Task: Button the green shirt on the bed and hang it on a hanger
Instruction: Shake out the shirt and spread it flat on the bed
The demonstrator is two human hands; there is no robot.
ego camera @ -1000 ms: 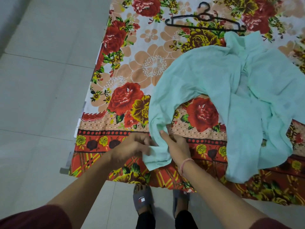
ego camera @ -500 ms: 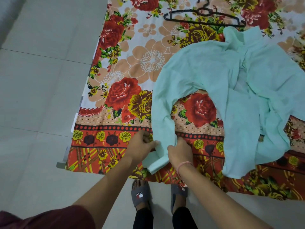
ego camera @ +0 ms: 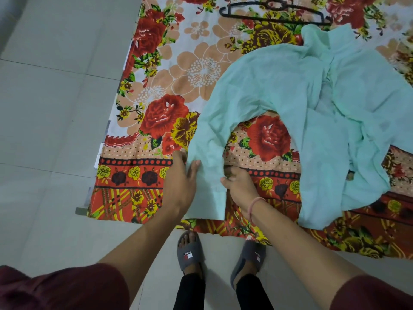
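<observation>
- The floral bedsheet (ego camera: 201, 70) gives me a flat, soft surface, so I keep the cloth down on it instead of lifting.
- The green shirt (ego camera: 279, 81) lies crumpled on the right half of the bed. Its body is bunched to the right and its front edges are folded over. No buttons show, so I judge it must be flattened before any buttoning.
- The black hanger (ego camera: 274, 19) waits at the far edge, just beyond the collar, untouched.
- The shirt's sleeve (ego camera: 207, 153) curves toward me at the near edge, between my hands. I should draw it straight with an even pull, not a tug, so the body does not drag.
- My left hand (ego camera: 178, 186) lies along the sleeve's left edge, fingers straight and thumb resting on the cloth.
- My right hand (ego camera: 240, 186) has its fingers curled, pinching the sleeve's right edge.
- The cuff (ego camera: 207, 202) sits flat nearest me. I cannot tell whether it is fastened.
</observation>
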